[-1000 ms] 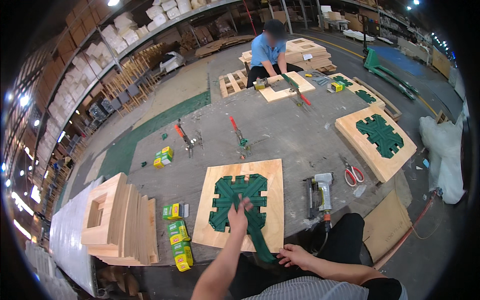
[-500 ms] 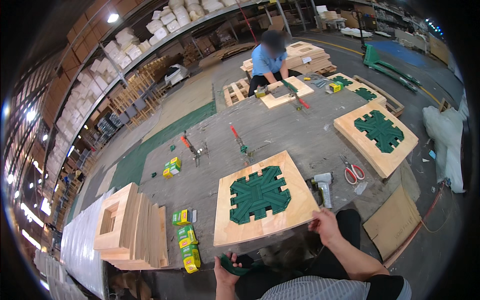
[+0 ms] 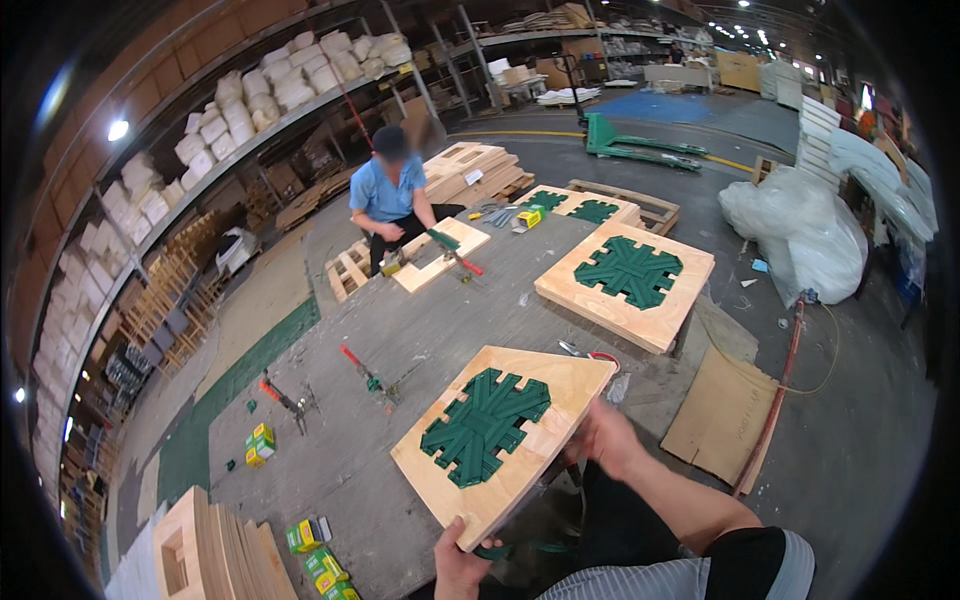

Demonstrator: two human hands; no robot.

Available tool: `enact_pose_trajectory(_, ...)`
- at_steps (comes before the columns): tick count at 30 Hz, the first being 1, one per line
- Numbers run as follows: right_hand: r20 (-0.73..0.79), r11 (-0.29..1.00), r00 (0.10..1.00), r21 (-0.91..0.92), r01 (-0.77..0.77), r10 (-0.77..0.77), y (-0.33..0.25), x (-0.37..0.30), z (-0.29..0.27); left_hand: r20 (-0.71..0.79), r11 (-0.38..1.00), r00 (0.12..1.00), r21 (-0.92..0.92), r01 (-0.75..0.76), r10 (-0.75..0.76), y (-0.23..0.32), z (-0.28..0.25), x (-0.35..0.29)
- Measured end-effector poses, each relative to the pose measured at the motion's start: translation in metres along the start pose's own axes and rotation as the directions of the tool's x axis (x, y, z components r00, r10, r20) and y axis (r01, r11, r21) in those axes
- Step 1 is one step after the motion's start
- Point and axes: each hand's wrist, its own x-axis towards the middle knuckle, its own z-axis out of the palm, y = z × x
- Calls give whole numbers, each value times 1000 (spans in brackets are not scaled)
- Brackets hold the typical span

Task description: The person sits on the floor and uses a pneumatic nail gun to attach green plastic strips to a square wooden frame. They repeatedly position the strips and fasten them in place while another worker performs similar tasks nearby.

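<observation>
A square plywood panel with dark green webbing straps woven across its middle is tilted up above the near side of the table. My left hand grips its near corner, thumb on the upper face. Beside those fingers, under the corner, shows a loose piece of green webbing. My right hand holds the panel's right edge; its fingers are partly hidden behind the wood and a little blurred. Just past the panel's far right corner, red-handled scissors lie partly covered.
Webbed panels are stacked at the table's right edge. Frames and yellow-green boxes sit at the near left. Red-handled tools lie mid-left. Across the table a person in blue works on a wooden piece.
The panel has been lifted off the table, tilted and turned. My left hand has come up onto its near corner; my right has moved up the right edge. The view has swung right.
</observation>
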Motion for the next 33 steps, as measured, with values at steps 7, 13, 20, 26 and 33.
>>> enact_pose_trajectory(7,-98,974,980,165,-156,174,58,-56,32,-107,966,991,235,107,-84,-61,73,2)
enact_pose_trajectory(13,-127,980,991,184,72,-49,42,-55,4,135,926,960,326,190,-244,-70,86,24)
enact_pose_trajectory(20,-308,951,924,133,279,-228,-45,-49,-38,189,885,947,438,155,-259,-63,83,45)
enact_pose_trajectory(26,-350,905,848,2,426,-399,-102,-16,-102,-40,853,995,512,95,-87,-32,32,1)
enact_pose_trajectory(33,-322,871,822,-22,490,-471,-151,83,-170,-371,887,923,454,83,104,-29,24,-48)
